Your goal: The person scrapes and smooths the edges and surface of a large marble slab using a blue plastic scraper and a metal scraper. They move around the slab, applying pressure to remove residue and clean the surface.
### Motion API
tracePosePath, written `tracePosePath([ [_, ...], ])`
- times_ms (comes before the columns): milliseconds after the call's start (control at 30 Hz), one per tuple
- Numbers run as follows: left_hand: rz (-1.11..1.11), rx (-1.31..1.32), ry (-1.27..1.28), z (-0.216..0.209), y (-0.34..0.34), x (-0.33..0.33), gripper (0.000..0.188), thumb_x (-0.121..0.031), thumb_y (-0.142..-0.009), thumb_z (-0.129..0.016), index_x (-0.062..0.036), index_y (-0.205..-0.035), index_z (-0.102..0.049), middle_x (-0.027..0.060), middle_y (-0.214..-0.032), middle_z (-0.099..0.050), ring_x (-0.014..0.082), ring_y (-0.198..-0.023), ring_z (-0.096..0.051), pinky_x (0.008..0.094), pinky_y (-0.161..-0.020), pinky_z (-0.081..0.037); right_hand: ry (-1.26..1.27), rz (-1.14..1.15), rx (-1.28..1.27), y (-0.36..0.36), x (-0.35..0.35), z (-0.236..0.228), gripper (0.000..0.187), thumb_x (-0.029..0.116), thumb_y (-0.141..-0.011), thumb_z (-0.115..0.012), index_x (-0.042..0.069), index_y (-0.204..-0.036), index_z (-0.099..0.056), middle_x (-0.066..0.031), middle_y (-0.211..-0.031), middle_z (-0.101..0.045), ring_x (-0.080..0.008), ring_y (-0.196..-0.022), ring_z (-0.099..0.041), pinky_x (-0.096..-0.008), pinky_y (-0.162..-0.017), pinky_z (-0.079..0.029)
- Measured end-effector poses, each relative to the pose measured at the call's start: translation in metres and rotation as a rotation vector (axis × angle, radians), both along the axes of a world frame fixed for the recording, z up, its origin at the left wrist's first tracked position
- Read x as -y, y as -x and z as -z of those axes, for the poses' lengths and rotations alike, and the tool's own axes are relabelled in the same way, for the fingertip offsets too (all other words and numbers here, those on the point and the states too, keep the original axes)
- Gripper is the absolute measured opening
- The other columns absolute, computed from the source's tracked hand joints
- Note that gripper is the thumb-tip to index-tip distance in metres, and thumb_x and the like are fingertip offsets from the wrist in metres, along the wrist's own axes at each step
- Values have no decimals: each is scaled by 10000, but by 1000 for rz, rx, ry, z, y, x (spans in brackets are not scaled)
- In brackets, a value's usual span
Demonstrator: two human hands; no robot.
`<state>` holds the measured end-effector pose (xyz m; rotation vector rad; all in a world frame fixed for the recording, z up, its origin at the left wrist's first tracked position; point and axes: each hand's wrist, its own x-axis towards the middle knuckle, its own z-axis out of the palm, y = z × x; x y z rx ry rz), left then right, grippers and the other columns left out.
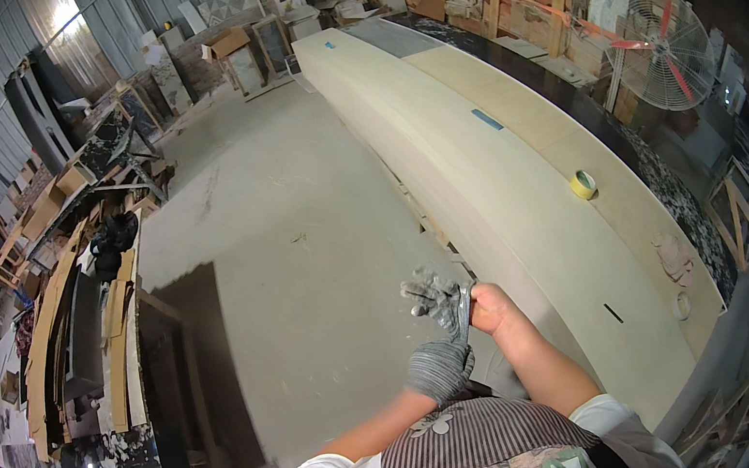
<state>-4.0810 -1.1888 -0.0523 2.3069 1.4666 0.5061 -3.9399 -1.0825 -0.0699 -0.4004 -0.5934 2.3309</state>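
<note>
A grey knit work glove covers my left hand (pixel 440 368), whose fingers are closed on the stretched cuff of a second grey glove (pixel 433 295). My right hand (pixel 452 300) appears to be partly inside that second glove, with the wrist and heel of the hand bare. The second glove's fingers spread apart toward the upper left. Both hands are close together in front of my striped apron (pixel 484 432), above the grey floor. To their right runs a long, pale, curved panel (pixel 475 189), which neither hand touches.
On the panel lie a yellow tape roll (pixel 583 185), a pinkish cloth (pixel 675 260), a pale tape roll (pixel 681 306) and a blue strip (pixel 487 119). A caged fan (pixel 658 42) stands at the right. Cardboard pieces (pixel 55 348) fill a bench at left.
</note>
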Motion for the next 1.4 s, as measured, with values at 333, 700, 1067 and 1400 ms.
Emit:
tracePosePath([
  [333, 157, -267, -430, -16, -31, -27, 282, -237, -787, -585, 23, -831, -684, 223, -801, -634, 355, -766, -614, 446, -721, -493, 6, -176, 26, 26, -1, 74, 648, 501, -982, -348, -78, -1179, -561, -244, -1182, -612, -371, -1062, -614, -453, -911, -501],
  [700, -186, -35, 154, 14, 7, -54, 349, -344, -896, -493, -43, -900, -667, 216, -857, -662, 407, -796, -640, 485, -699, -509, -100, 154, -458, 28, -18, 9, 534, 437, -975, -322, 139, -1407, -420, -96, -1514, -339, -296, -1399, -285, -607, -1127, -151],
  [1067, 8, 52, 464, 26, -4, -38, 423, -367, -914, -445, -20, -1053, -643, 242, -1006, -664, 423, -919, -632, 492, -851, -477, 159, 225, -534, 40, -4, -38, 632, 504, -918, -474, -13, -1276, -531, -171, -1319, -545, -328, -1280, -449, -461, -1134, -277],
  [1400, 221, -13, 245, 2, -20, -27, 487, -498, -905, -495, -36, -919, -649, 220, -838, -655, 404, -759, -630, 472, -707, -505, -590, 87, 1233, 25, -20, -19, 588, 578, -923, -425, 72, -1032, -703, -120, -903, -713, -288, -765, -657, -390, -735, -498],
])
